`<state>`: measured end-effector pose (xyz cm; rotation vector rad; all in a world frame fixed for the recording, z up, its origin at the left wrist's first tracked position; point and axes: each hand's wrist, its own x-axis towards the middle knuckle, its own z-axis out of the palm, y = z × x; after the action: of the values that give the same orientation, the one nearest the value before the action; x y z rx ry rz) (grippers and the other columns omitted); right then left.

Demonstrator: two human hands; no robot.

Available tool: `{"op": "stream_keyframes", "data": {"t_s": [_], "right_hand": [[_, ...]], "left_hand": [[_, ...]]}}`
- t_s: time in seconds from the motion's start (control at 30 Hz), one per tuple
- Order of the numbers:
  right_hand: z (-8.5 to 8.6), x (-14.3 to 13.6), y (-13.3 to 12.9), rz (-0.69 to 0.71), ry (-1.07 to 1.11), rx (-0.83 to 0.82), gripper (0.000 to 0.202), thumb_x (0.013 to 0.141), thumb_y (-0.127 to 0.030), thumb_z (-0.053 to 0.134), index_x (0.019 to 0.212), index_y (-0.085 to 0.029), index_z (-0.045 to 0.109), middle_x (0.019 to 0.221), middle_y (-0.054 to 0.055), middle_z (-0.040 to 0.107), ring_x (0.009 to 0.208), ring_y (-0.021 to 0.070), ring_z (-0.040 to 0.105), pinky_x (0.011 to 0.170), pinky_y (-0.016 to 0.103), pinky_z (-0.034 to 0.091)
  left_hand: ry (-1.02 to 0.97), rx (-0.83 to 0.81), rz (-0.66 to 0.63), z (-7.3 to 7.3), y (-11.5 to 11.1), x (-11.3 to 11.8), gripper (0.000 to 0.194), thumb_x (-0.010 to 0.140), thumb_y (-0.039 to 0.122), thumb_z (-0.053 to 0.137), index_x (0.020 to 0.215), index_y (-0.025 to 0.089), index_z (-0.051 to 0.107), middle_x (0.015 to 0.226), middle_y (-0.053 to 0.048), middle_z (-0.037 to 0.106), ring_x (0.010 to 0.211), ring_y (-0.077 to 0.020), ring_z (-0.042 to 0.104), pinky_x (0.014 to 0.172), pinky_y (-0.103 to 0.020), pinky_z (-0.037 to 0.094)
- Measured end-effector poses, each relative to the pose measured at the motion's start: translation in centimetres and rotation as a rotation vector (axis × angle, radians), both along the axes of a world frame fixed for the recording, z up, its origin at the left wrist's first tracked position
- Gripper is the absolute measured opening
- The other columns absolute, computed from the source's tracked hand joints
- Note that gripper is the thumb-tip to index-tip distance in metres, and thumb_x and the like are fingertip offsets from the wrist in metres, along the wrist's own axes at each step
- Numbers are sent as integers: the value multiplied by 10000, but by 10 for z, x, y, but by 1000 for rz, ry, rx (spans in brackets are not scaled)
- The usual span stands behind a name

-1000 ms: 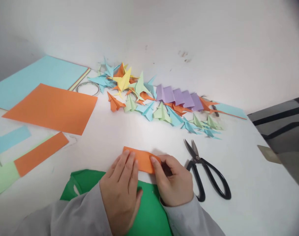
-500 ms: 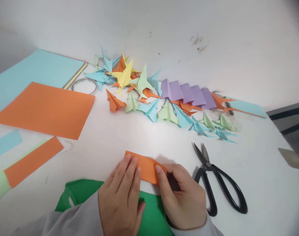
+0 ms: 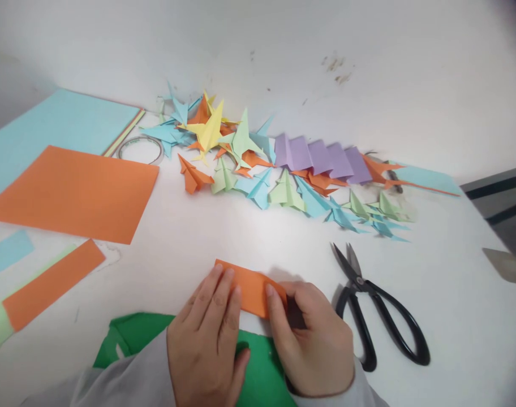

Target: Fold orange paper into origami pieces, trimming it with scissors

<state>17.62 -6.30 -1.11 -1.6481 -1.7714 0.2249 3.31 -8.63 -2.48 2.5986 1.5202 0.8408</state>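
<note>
A folded orange paper strip point(image 3: 253, 287) lies on the white table between my hands. My left hand point(image 3: 211, 333) rests flat on its left end, fingers stretched out and pressing down. The right end is pinched between thumb and fingers of my right hand point(image 3: 313, 336), where the paper lifts slightly in a curve. Under both wrists and in front of me is a green sheet point(image 3: 262, 370). Black-handled scissors point(image 3: 360, 282) lie beside my right hand, blades slightly apart and pointing away.
Folded paper shapes point(image 3: 243, 138) and a purple pleated paper point(image 3: 321, 158) line the wall. At left are a large orange sheet point(image 3: 71, 195), a blue sheet point(image 3: 67, 121), a tape roll point(image 3: 140, 151) and an orange strip point(image 3: 54, 285).
The view has shifted slightly. Both hands keep almost the same places on the orange strip.
</note>
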Motion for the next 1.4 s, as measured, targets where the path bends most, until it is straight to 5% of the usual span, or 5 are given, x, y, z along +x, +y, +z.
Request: {"op": "stream_keyframes", "data": {"t_s": [0.2, 0.37, 0.8, 1.4], "right_hand": [[-4, 3, 0, -136, 40, -44, 336, 800, -314, 543, 1085, -139, 510, 578, -29, 532, 469, 111, 504, 467, 233, 450], [-5, 6, 0, -111, -38, -11, 279, 805, -320, 529, 1029, -154, 556, 604, 0, 560, 514, 127, 537, 488, 243, 464], [-3, 12, 7, 123, -124, 158, 176, 797, -142, 543, 945, -145, 638, 689, 58, 643, 673, 163, 605, 664, 305, 537], [-2, 11, 6, 123, -139, 161, 166, 786, -125, 557, 925, -111, 646, 609, 46, 598, 637, 169, 604, 632, 311, 538]], "left_hand": [[-24, 30, 22, 5, -2, 0, 358, 767, 142, 423, 1086, 38, 550, 1244, -204, 518, 1243, -322, 382, 886, -449, 473], [112, -18, -83, 12, -3, -9, 413, 715, 162, 532, 1106, 29, 540, 1282, -234, 461, 1253, -372, 344, 849, -450, 496], [-13, -92, 54, 16, -13, -9, 374, 727, 185, 541, 1098, 134, 552, 1254, -175, 477, 1128, -315, 457, 825, -451, 473], [-111, -119, -18, 18, -4, -21, 285, 735, 74, 555, 1015, 111, 589, 1114, -155, 597, 951, -213, 582, 772, -325, 537]]}}
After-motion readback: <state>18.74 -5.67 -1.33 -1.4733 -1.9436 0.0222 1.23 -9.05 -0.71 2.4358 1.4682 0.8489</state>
